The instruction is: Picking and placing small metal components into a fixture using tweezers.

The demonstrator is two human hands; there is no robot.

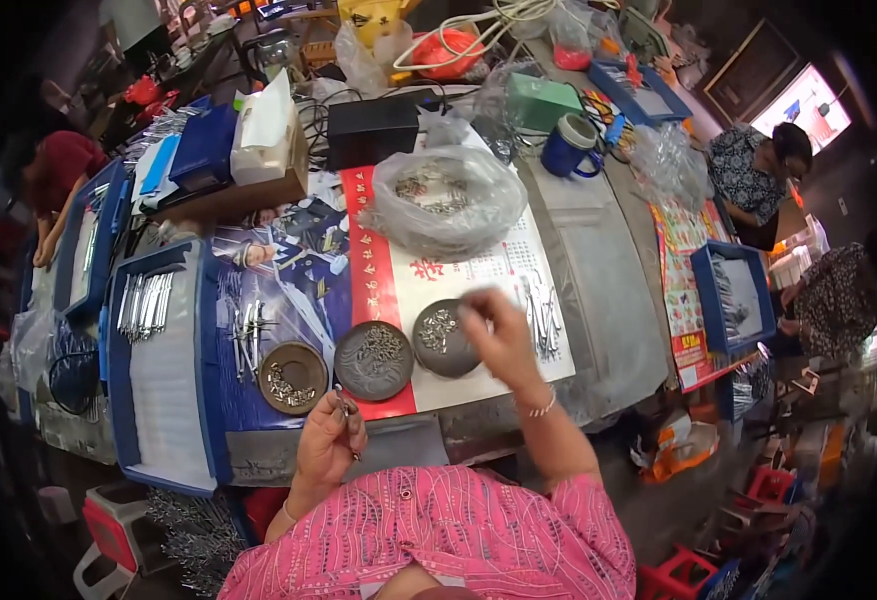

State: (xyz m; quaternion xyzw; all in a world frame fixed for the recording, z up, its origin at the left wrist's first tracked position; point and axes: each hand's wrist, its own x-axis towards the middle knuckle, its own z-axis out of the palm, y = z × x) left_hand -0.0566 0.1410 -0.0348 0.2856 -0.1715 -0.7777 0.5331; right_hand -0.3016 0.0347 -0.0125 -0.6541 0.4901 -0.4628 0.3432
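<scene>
The head view looks from the person's own head, steeply down and forward across the worktable (599, 255), upright in the frame. The pink shirt (439, 530) lies closest, filling the lower middle; the left hand (329, 440) and right hand (502, 338) come next, around the centre. The wide fisheye bends straight edges and takes in a bright opening (804, 110), far off at upper right.

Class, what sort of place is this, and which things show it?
Probably a small workshop for metalwork: dark round dishes hold tiny metal parts, blue trays hold slim metal pieces, and other people are nearby.
</scene>
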